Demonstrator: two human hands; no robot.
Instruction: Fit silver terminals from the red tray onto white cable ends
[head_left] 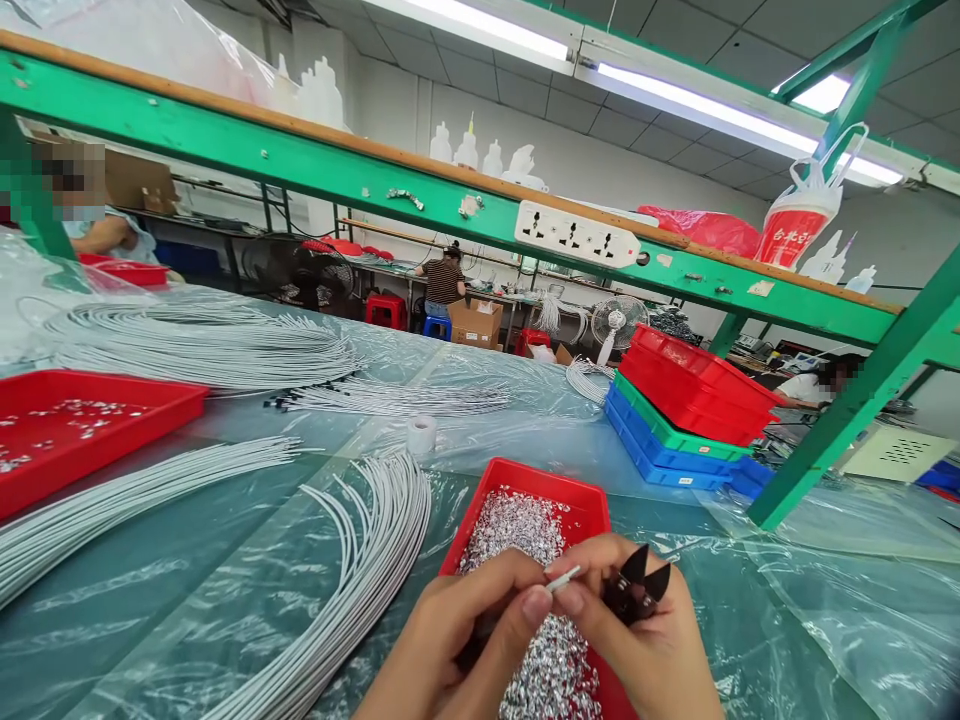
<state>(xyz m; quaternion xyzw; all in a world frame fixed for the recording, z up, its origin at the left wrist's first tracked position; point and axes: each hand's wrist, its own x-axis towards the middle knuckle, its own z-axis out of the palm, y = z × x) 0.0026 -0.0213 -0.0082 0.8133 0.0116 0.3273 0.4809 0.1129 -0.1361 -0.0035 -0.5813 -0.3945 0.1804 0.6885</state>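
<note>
My left hand (480, 625) is closed, thumb and forefinger pinching the tip of a thin white cable (564, 579). Right beside it, my right hand (649, 640) touches the same tip with thumb and forefinger while holding dark cutting pliers (637, 585). Their jaws point up and stand apart; the handles are hidden in my palm. Both hands are over a red tray (592, 497) filled with small shiny metal pieces (517, 525). To the left lies a curved bundle of white cables (390, 530).
Further left are another cable bundle (150, 490) and a red tray (161, 405) with scattered pieces. A white tape roll (421, 436) stands mid-table. Stacked bins (690, 395) are by a green post (847, 410). A green shelf (300, 185) crosses overhead. Other people sit in the background.
</note>
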